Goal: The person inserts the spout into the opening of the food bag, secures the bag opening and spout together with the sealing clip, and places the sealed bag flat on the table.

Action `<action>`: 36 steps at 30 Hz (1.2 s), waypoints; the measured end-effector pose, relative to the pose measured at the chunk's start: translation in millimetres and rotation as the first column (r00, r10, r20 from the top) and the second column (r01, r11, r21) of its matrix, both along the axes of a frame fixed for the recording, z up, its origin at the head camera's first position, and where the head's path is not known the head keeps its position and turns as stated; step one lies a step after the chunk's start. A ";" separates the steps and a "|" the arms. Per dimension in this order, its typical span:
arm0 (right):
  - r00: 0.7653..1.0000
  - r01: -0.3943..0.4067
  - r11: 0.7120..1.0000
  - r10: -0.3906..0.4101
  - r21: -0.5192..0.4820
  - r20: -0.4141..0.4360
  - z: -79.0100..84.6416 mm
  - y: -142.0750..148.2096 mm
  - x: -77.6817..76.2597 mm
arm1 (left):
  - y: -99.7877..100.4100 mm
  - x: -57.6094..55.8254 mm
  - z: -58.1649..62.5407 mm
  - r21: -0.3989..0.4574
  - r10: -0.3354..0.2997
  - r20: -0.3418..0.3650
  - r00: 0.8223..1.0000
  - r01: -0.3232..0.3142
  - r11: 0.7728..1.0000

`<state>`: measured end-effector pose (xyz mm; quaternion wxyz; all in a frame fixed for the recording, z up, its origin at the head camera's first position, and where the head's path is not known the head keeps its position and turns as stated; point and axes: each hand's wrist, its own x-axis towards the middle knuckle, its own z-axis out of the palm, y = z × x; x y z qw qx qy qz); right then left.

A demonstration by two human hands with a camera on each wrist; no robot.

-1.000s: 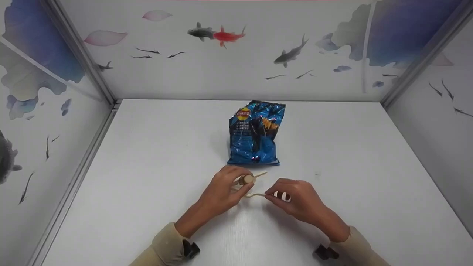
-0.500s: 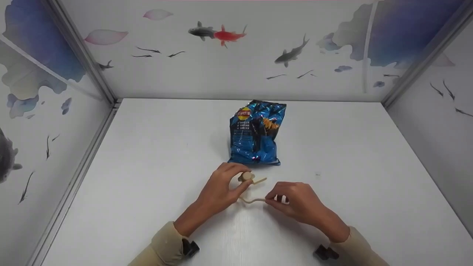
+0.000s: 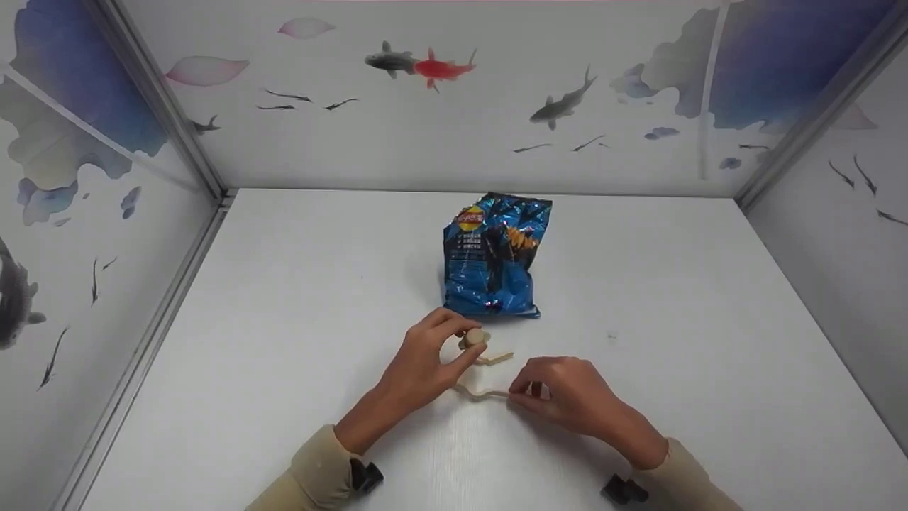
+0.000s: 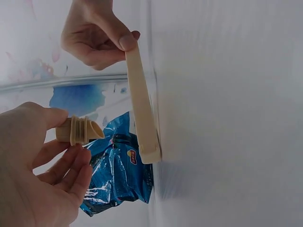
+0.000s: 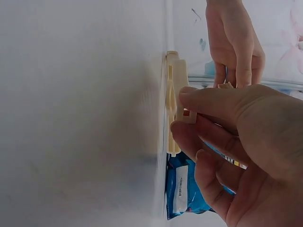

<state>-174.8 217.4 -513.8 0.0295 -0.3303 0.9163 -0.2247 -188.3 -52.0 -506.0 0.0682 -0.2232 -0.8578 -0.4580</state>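
A cream-coloured bag clip (image 4: 142,104), a long thin strip with two arms spread apart in the head view, stays close over the table. One arm's end is pinched between thumb and fingers of my right hand (image 3: 560,390). My left hand (image 3: 434,355) pinches a short cream spout (image 4: 78,131) with a ridged collar and a slanted mouth; in the left wrist view a gap separates it from the clip. Just beyond both hands a blue crisp packet (image 3: 496,259) sits on the table. In the right wrist view my right fingers hide part of the clip.
The white table (image 3: 298,284) is bounded by a back wall (image 3: 454,149) and side walls printed with fish and petals. Grey metal rails (image 3: 167,298) run along the left edge. Black wrist mounts (image 3: 365,477) stick out at both cuffs.
My right hand has drawn the clip slightly toward me, while the left hand has moved a little away with the spout. The gap between spout and clip has widened; the packet has stayed put.
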 end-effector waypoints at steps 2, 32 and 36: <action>1.000 -0.004 1.000 0.004 0.009 0.008 -1.5 -0.7 0.4 | 0.1 0.0 0.1 0.007 -0.007 0.003 1.000 0.007 1.000; 0.989 0.128 0.992 -0.127 -0.013 0.080 0.7 -6.4 0.6 | -0.6 -1.6 2.7 0.020 0.003 0.005 1.000 -0.003 1.000; 0.988 0.134 0.991 -0.131 -0.030 0.076 1.8 -6.6 0.1 | -1.1 -1.8 2.6 0.016 0.004 0.011 1.000 -0.005 1.000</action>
